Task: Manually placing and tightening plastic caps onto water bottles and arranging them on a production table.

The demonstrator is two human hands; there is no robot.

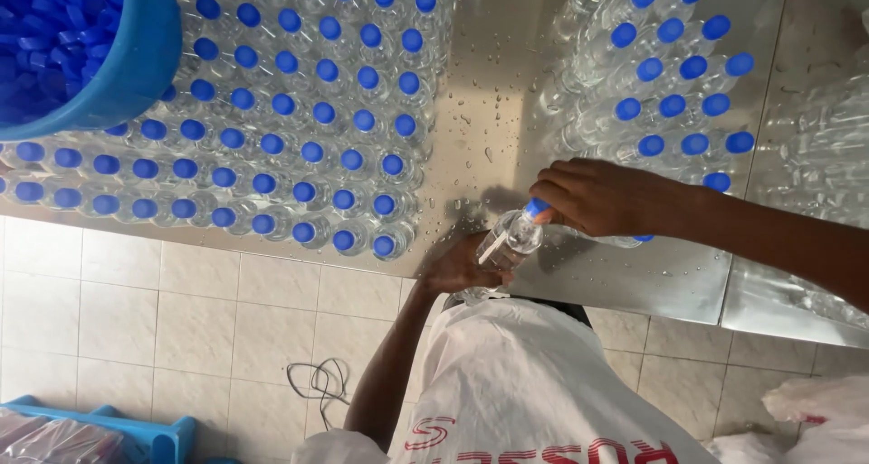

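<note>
- Our right hand (593, 195) curls tight over the blue cap (536, 208) of a clear bottle (510, 239).
- Our left hand (462, 267) grips that bottle from below, fingers wrapped.
- The bottle leans at the steel table's (493, 84) near edge, between two capped-bottle groups (299, 111).

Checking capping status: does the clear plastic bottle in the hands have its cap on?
On: blue cap sits atop clear plastic bottle, right hand fingers on it. Tightness: cannot tell.
</note>
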